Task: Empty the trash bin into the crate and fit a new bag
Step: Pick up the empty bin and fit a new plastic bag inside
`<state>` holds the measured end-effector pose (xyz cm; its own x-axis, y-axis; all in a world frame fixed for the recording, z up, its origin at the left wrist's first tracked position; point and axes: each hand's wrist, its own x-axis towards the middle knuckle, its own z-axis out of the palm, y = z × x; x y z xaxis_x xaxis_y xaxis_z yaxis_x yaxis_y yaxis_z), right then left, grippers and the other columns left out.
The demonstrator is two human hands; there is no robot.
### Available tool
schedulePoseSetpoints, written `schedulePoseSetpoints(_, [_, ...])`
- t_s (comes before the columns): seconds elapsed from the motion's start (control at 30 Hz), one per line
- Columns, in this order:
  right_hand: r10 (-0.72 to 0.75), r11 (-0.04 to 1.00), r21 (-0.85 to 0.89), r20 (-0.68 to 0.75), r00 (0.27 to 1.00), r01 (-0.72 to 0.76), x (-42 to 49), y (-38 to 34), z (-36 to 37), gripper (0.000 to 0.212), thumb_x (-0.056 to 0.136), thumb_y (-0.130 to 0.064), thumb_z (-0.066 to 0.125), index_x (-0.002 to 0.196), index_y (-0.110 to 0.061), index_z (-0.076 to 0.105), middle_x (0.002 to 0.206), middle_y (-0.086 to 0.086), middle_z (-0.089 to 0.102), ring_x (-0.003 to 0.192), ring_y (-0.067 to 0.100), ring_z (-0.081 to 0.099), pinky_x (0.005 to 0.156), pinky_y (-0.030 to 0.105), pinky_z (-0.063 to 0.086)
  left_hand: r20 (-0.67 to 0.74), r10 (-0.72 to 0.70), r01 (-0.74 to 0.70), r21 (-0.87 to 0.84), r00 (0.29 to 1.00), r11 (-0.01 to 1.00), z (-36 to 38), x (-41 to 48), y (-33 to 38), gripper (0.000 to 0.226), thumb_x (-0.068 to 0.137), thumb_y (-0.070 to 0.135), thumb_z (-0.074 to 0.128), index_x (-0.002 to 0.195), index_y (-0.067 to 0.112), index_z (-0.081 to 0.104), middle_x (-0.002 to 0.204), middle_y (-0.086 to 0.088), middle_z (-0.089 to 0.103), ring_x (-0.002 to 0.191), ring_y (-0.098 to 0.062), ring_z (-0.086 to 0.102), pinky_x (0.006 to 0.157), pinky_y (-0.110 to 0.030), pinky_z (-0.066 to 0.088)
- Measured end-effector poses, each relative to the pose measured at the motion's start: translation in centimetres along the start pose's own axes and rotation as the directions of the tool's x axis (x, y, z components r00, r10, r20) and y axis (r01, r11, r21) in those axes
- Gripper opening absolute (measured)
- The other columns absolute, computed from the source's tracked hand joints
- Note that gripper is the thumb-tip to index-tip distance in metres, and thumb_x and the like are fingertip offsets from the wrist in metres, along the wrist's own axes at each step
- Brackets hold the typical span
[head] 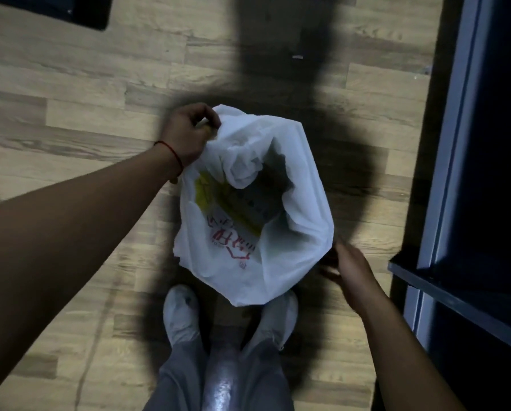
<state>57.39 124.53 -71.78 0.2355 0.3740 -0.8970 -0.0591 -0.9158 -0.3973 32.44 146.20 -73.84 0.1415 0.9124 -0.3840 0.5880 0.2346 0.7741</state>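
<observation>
A white plastic bag (295, 232) with red print stands open over the wooden floor just in front of my feet. Inside it lie crumpled white material and a yellow package. My left hand (189, 132) grips the bag's far-left rim and holds it up. My right hand (352, 268) sits at the bag's lower right edge with fingers spread, close to the rim; what it touches is dark and hard to tell. The bin itself is hidden under the bag. No crate is in view.
A dark cabinet or appliance (473, 173) with a grey frame stands along the right side. A black object (79, 10) lies at the top left corner. My feet in light shoes (183, 312) are right below the bag. Wooden floor stretches to the left.
</observation>
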Motion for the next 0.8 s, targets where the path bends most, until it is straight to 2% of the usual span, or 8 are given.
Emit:
schedulePoseSetpoints(0.1, [0.146,0.98,0.114,0.125,0.981,-0.16,-1.1,1.7,1.6,0.032,0.1,-0.03,0.044,0.103,-0.008,0.067,0.096,0.01,0.069,0.086,0.021,0.066,0.075,0.027,0.056,0.058,-0.049,0.041,0.117,0.997,0.992,1.1,0.8,0.0,0.019,0.093,0.011,0.053,0.105,0.01,0.067,0.101,-0.001,0.06,0.098,-0.013,0.054,0.074,-0.013,0.042])
schedulePoseSetpoints(0.2, [0.029,0.99,0.137,0.057,0.998,-0.036,-2.9,3.4,3.7,0.028,0.098,-0.004,0.043,0.078,-0.014,0.061,0.069,-0.004,0.062,0.064,0.009,0.057,0.049,0.01,0.045,0.162,-0.105,0.083,0.138,0.981,0.987,1.5,0.8,-0.2,0.026,0.094,0.016,0.052,0.115,0.008,0.064,0.109,-0.005,0.063,0.103,-0.017,0.057,0.086,-0.026,0.042])
schedulePoseSetpoints(0.33, [-0.029,0.923,0.349,-0.358,0.933,0.163,-1.1,3.0,3.7,0.019,0.099,-0.016,0.046,0.104,-0.013,0.065,0.087,-0.001,0.065,0.077,0.011,0.06,0.059,0.016,0.049,0.188,-0.155,0.087,0.325,0.97,0.942,1.6,0.5,-1.1,0.029,0.092,0.016,0.053,0.118,0.004,0.06,0.119,-0.019,0.063,0.11,-0.032,0.058,0.086,-0.032,0.042])
schedulePoseSetpoints(0.5, [-0.123,0.927,0.26,-0.47,0.874,0.27,4.0,-0.6,1.9,0.025,0.093,-0.022,0.052,0.074,-0.03,0.065,0.075,-0.008,0.067,0.08,0.015,0.061,0.073,0.032,0.046,-0.018,-0.302,0.296,0.269,0.953,0.917,1.3,-3.2,-3.7,0.032,0.094,0.017,0.048,0.118,-0.002,0.057,0.121,-0.022,0.06,0.111,-0.032,0.055,0.083,-0.028,0.037])
schedulePoseSetpoints(0.6, [-0.139,0.96,0.168,-0.409,0.902,0.225,6.6,-3.0,1.3,0.025,0.082,-0.026,0.051,0.059,-0.03,0.059,0.07,-0.003,0.06,0.076,0.018,0.055,0.072,0.033,0.044,-0.043,-0.508,0.51,0.059,0.86,0.858,0.9,-7.1,-6.0,0.026,0.089,0.018,0.056,0.103,-0.003,0.063,0.101,-0.021,0.064,0.095,-0.025,0.057,0.079,-0.033,0.043])
schedulePoseSetpoints(0.67, [-0.104,0.981,0.124,-0.315,0.943,0.149,7.9,-3.6,1.4,0.017,0.074,-0.029,0.049,0.065,-0.025,0.062,0.08,0.007,0.065,0.082,0.026,0.062,0.077,0.038,0.051,-0.017,-0.608,0.606,-0.063,0.793,0.793,1.1,-9.5,-6.9,0.018,0.084,0.018,0.06,0.08,0.001,0.064,0.082,-0.017,0.063,0.084,-0.025,0.057,0.073,-0.031,0.047])
schedulePoseSetpoints(0.73, [0.021,0.987,0.159,-0.239,0.971,0.018,8.3,-3.1,1.8,0.022,0.081,-0.03,0.05,0.074,-0.015,0.066,0.087,0.013,0.068,0.086,0.029,0.065,0.076,0.035,0.052,0.008,-0.629,0.628,-0.083,0.777,0.774,1.4,-10.9,-7.7,0.025,0.09,0.01,0.056,0.065,0.011,0.057,0.068,-0.006,0.057,0.069,-0.018,0.053,0.058,-0.019,0.047])
schedulePoseSetpoints(0.8, [0.043,0.989,0.145,-0.166,0.985,-0.019,8.4,-2.3,2.5,0.026,0.09,-0.025,0.046,0.071,-0.016,0.062,0.084,0.012,0.062,0.08,0.025,0.061,0.073,0.031,0.047,0.041,-0.622,0.624,-0.057,0.782,0.78,1.5,-11.2,-8.1,0.033,0.093,0.002,0.048,0.065,0.02,0.051,0.067,0.001,0.051,0.068,-0.014,0.051,0.062,-0.017,0.046])
